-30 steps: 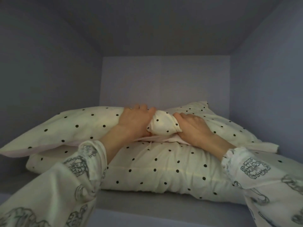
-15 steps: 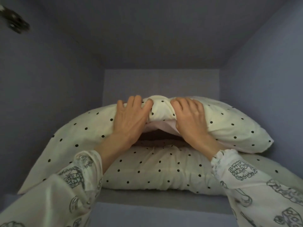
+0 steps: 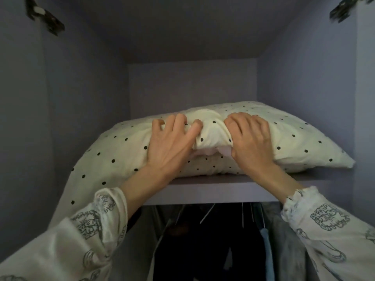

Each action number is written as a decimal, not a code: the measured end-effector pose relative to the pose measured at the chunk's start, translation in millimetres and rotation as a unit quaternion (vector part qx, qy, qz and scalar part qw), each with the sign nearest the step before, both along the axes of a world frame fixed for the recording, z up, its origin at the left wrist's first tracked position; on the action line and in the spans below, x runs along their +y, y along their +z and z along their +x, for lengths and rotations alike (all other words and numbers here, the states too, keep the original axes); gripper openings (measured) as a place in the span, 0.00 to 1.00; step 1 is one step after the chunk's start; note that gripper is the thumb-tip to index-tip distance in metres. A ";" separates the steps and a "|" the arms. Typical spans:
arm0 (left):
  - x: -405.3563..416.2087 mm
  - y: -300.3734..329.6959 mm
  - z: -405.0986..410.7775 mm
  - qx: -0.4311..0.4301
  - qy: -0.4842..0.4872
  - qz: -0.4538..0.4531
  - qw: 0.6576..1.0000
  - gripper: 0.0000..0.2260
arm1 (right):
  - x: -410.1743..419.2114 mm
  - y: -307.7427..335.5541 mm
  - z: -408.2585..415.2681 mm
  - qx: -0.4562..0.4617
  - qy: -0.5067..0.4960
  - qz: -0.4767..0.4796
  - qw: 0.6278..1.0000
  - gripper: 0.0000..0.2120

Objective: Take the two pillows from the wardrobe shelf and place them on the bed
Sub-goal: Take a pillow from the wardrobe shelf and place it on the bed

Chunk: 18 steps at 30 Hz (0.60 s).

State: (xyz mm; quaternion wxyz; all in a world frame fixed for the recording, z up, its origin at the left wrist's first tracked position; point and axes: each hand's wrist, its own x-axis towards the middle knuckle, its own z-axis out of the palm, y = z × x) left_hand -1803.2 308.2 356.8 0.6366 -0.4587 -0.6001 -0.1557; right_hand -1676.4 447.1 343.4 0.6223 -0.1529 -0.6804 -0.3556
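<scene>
no words, numbers, brands or signs can be read anywhere. the sleeves [image 3: 332,222] carry grey line-drawn motifs, but no letters in them can be made out. the top pillow [image 3: 284,138] bears only black dots. the dark fittings [image 3: 44,17] high on the wardrobe walls are too blurred to show any marking.

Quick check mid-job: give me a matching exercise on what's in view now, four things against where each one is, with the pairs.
Things:
1. Top pillow
2. Lower pillow
3. Hanging clothes
4. Left hand

Places or states:
A. Below the shelf
B. Lying on the shelf, mostly hidden
C. Gripped by both hands, left end drooping past the shelf edge
D. Gripping the top pillow's front edge, left of the right hand

Pairs: 1-C, 2-B, 3-A, 4-D
</scene>
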 end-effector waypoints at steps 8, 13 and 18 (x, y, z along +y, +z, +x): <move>-11.8 -73.3 15.6 -0.019 0.023 -0.102 0.994 0.24 | -4.7 -77.9 22.3 -0.052 0.012 -0.031 0.998 0.15; -14.6 -95.5 8.7 -0.014 0.032 -0.187 0.982 0.25 | 14.7 -103.8 27.0 -0.116 -0.013 -0.043 0.992 0.15; -10.0 -92.0 -3.6 -0.137 -0.006 -0.256 0.957 0.24 | 42.4 -128.0 28.6 -0.163 0.001 0.006 0.987 0.13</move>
